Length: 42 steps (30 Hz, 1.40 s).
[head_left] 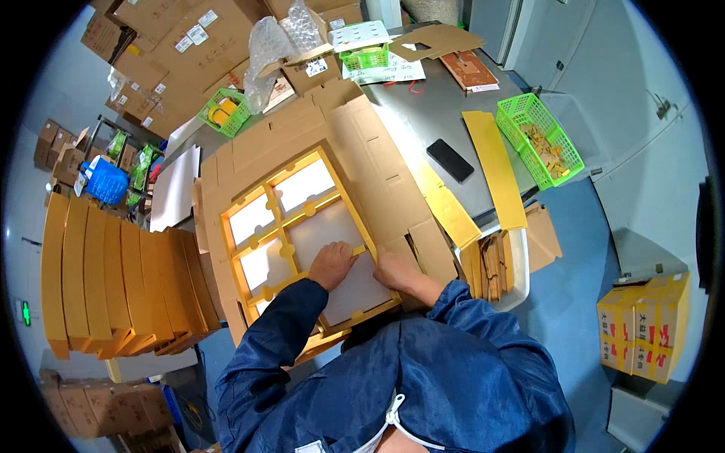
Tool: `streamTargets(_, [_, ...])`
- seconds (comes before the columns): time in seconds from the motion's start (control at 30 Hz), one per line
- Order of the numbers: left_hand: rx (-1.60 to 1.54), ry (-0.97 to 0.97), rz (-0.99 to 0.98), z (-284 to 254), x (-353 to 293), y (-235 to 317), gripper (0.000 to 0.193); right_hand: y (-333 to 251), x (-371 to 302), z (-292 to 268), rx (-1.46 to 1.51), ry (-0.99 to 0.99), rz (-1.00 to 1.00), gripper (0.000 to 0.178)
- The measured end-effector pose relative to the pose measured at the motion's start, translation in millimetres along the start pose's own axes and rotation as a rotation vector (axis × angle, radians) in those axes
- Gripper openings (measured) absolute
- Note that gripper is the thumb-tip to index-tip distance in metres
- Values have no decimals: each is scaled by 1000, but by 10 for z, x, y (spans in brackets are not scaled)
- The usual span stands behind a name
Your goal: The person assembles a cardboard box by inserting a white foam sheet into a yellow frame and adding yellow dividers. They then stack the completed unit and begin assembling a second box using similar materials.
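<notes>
A shallow yellow cardboard tray point(224, 226), split by yellow divider strips point(279, 226) into several compartments with a pale bottom, lies on flattened brown cardboard point(370, 151). Inside its near right part, my left hand point(332, 266) is closed on a divider strip, whose yellow end shows beside the fingers. My right hand point(396, 270) is closed over the tray's right side wall, close to where that strip meets it. The fingertips of both hands are partly hidden. Rounded yellow tabs show where the strips cross and meet the walls.
A black phone point(450, 160) and long yellow strips point(495, 170) lie on the metal table. Green baskets point(540, 140) stand right and far. A white bin point(519, 272) holds cardboard pieces. At left, several yellow trays point(83, 275) stand in a row; brown cartons point(181, 45) are stacked behind.
</notes>
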<state>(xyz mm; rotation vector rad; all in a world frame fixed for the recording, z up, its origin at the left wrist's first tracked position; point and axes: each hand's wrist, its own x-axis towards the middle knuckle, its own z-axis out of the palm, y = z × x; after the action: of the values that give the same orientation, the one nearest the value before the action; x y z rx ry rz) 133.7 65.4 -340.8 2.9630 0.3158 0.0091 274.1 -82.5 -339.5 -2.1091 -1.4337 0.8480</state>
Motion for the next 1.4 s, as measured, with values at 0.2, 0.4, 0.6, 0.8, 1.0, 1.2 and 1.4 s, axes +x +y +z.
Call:
streamTargets(0.2, [67,-4,-108,93,57,35,21,-37,12,-63,-51,55,-47,27])
streamTargets(0.4, [-1,-15,-251,98,230,45,23,19,111,-29,-179,44,-42,24])
streamTargets(0.6, [25,14,-215,180,338,11,16,-19,250,-63,-417,7,-82,20])
streamTargets(0.8, [86,418,-255,126,632,-140,28,304,904,-286,-482,214,-189,24])
streamTargets(1.0, [-77,739,-425,-473,-346,-490,45,-72,1450,-822,-142,482,-499,38])
streamTargets(1.2, [-265,1215,-1242,366,-1556,-544,56,-767,1622,-192,-215,290,-795,53])
streamTargets(1.4, [-594,1099,-1549,380,-1127,-142,65,-1063,1959,200,-497,-68,-562,70])
